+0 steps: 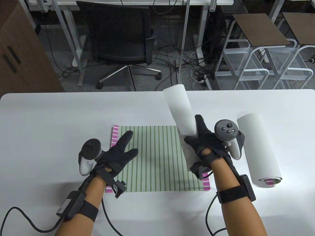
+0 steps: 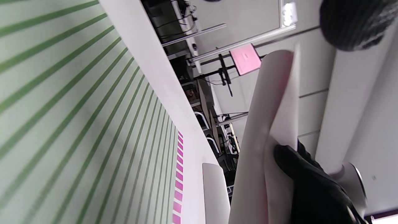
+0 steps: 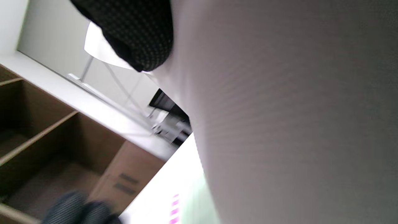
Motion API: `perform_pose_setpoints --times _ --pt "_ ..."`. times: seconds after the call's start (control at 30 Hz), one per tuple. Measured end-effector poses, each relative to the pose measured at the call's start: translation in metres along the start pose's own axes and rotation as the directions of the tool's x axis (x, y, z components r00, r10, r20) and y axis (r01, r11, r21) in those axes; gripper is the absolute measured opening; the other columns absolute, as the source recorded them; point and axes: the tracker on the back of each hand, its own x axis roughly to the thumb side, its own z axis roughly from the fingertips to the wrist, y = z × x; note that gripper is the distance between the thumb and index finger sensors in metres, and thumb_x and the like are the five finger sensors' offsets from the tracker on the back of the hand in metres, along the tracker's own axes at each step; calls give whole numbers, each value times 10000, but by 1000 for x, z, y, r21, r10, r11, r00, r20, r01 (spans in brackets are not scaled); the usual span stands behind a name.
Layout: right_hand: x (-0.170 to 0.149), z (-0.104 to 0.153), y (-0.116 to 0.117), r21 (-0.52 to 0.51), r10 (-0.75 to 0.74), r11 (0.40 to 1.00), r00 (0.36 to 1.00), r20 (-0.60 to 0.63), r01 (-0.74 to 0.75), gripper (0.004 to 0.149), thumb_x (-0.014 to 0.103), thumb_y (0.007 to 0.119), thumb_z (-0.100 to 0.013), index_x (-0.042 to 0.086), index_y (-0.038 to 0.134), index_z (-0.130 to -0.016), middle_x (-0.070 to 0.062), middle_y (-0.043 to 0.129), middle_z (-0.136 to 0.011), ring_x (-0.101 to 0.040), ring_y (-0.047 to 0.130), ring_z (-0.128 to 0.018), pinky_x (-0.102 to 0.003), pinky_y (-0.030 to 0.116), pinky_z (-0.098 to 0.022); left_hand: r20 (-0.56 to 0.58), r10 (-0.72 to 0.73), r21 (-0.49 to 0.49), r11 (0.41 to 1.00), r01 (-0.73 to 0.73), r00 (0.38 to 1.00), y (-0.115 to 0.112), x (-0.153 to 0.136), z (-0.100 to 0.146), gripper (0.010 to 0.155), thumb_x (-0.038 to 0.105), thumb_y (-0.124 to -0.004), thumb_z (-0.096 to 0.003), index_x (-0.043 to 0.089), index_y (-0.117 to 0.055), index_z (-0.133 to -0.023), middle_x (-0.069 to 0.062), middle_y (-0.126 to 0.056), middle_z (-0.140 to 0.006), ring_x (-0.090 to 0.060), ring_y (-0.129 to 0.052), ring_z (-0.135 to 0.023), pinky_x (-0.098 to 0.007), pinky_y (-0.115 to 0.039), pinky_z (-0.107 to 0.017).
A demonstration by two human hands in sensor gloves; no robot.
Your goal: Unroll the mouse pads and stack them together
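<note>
A white table [image 1: 49, 118] with a smooth matte top carries a flat green pad [image 1: 157, 157], a square sheet printed with thin green stripes on a pale ground. Beneath it lies a pink pad [image 1: 115, 134], visible only as pink-and-white barred edges at the left side and the near right corner.

The left hand [image 1: 118, 153], in a black knit glove, rests palm down on the green pad's left part, fingers spread and released, grasping nothing.

The right hand [image 1: 205, 143] grasps a white roll [image 1: 181, 110] near its lower end, fingers clenched around it. The roll is a partly curled pad showing its plain white underside; it rises tilted from the hand, above the green pad's right edge, its top leaning toward the far table edge. The right wrist view shows a fine woven texture on this surface.

A second roll [image 1: 258, 150], a white cylinder with pink bars showing at its near open end, lies on the table just right of the right hand.
</note>
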Motion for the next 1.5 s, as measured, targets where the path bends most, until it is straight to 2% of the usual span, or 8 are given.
perform_pose_setpoints --times 0.23,0.4,0.5,0.63,0.8,1.03,1.27,1.5 --pt "1 4 50 226 -233 950 971 56 215 883 288 915 -394 403 267 -982 -122 465 -986 -418 848 -758 -503 774 -516 -134 119 -89 987 -132 984 -26 -10 -13 944 716 -779 -478 254 -288 -1139 -84 -288 -1184 -433 -326 -1147 -665 -290 -738" --pt "-1 7 81 389 -376 857 926 23 338 861 293 888 -419 406 249 -985 -139 412 -1003 -442 839 -762 -519 767 -519 -149 235 -167 951 -259 961 -48 -20 -16 952 749 -729 -490 260 -236 -1142 -90 -255 -1187 -442 -299 -1146 -668 -288 -736" --pt "-4 8 90 411 -398 836 917 -3 364 840 319 874 -428 381 257 -994 -162 396 -1004 -461 817 -771 -533 752 -524 -126 307 -206 922 -327 944 -53 -20 -17 922 739 -694 -510 285 -199 -1142 -93 -248 -1189 -440 -302 -1149 -669 -331 -739" --pt "-3 9 95 382 -308 881 951 14 280 846 385 878 -420 329 268 -1005 -186 390 -1003 -499 704 -834 -565 683 -554 -131 375 -188 899 -395 918 -57 -19 -16 896 687 -663 -549 257 -124 -1121 -99 -266 -1178 -433 -362 -1147 -653 -411 -743" --pt "1 12 99 375 -187 912 982 20 166 905 471 882 -405 298 232 -1010 -186 358 -1003 -516 602 -871 -586 618 -584 -156 393 -109 905 -412 906 -57 -19 -16 843 569 -691 -564 284 -104 -1097 -83 -404 -1130 -380 -646 -1060 -595 -619 -694" --pt "-10 11 95 464 -293 838 954 -62 288 1055 591 863 -387 199 96 -997 -198 291 -1009 -540 597 -887 -603 615 -596 -178 384 -40 917 -397 906 -51 -23 -13 802 522 -732 -557 280 -202 -1108 -67 -522 -1082 -339 -785 -957 -551 -677 -663" --pt "-30 6 82 408 -398 811 907 -140 419 698 279 737 -480 206 293 -1014 -173 531 -966 -440 840 -767 -524 761 -513 -180 436 -76 887 -455 882 -49 -24 -11 805 519 -744 -555 259 -226 -1113 -75 -566 -1059 -314 -837 -912 -522 -712 -645" --pt "-33 4 71 368 -453 800 879 -148 474 653 172 734 -458 243 388 -1007 -170 640 -917 -405 960 -631 -471 849 -416 -191 517 -92 837 -539 835 -49 -31 -12 845 556 -736 -565 264 -164 -1114 -80 -519 -1088 -310 -834 -927 -500 -722 -645"
